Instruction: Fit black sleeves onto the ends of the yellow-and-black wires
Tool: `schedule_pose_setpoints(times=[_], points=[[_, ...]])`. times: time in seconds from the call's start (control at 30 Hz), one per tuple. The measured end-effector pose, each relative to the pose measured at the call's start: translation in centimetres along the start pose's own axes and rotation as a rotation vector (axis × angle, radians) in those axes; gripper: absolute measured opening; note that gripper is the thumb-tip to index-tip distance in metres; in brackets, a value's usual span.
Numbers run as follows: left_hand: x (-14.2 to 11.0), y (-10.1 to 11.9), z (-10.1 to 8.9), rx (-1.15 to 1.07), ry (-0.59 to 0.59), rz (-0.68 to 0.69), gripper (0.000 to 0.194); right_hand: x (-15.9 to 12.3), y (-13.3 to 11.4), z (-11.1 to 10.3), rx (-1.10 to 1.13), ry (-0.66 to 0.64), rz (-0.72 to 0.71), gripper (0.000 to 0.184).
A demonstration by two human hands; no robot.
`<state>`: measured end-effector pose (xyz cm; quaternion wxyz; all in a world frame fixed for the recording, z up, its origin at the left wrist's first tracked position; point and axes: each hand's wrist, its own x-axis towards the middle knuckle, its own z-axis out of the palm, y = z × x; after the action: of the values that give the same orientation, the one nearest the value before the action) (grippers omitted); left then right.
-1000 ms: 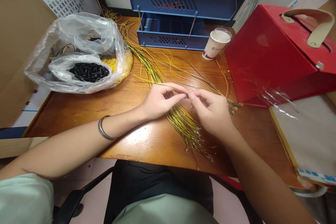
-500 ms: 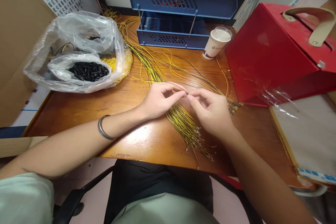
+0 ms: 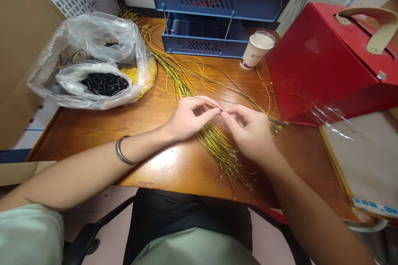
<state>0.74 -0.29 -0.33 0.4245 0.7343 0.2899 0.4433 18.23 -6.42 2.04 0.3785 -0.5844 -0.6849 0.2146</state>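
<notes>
My left hand point(image 3: 194, 118) pinches a thin wire point(image 3: 207, 101) between thumb and forefinger, above the table. Right beside it, my right hand point(image 3: 248, 128) is closed in a pinch at the wire's end, the fingertips of both hands nearly touching. A small dark piece shows between the fingertips, too small to name. Under my hands runs a thick bundle of yellow and black wires point(image 3: 214, 145), its near ends carrying small clear or shiny tips. More loose wires point(image 3: 236, 91) stretch to the right, ending in small black and yellow pieces point(image 3: 276, 126) beyond my right hand.
At the left stands a clear plastic bag point(image 3: 43, 78) holding small black parts point(image 3: 105, 84) and yellow ones. A blue rack point(image 3: 214, 0) is at the back, with a paper cup point(image 3: 256, 51) beside it. A red box point(image 3: 314, 62) fills the right side of the wooden table point(image 3: 149, 165).
Both hands stay almost where they were, still pinching together at the wire's end. The view has shifted very slightly.
</notes>
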Motion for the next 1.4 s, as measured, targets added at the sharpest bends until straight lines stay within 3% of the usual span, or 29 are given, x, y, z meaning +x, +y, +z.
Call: schedule_pose_setpoints(times=[0.7,1.07,1.4], points=[[-0.11,-0.18,0.2,-0.009,0.058,-0.002,0.016,-0.12,-0.24,0.02,-0.022,-0.006,-0.065,0.017],[-0.11,0.06,0.17,-0.028,0.03,0.007,0.012,-0.18,-0.28,-0.02,-0.053,-0.023,-0.12,0.013],[-0.1,0.31,0.18,-0.07,0.007,-0.069,0.02,-0.36,-0.48,0.05,-0.06,-0.026,-0.139,0.012]])
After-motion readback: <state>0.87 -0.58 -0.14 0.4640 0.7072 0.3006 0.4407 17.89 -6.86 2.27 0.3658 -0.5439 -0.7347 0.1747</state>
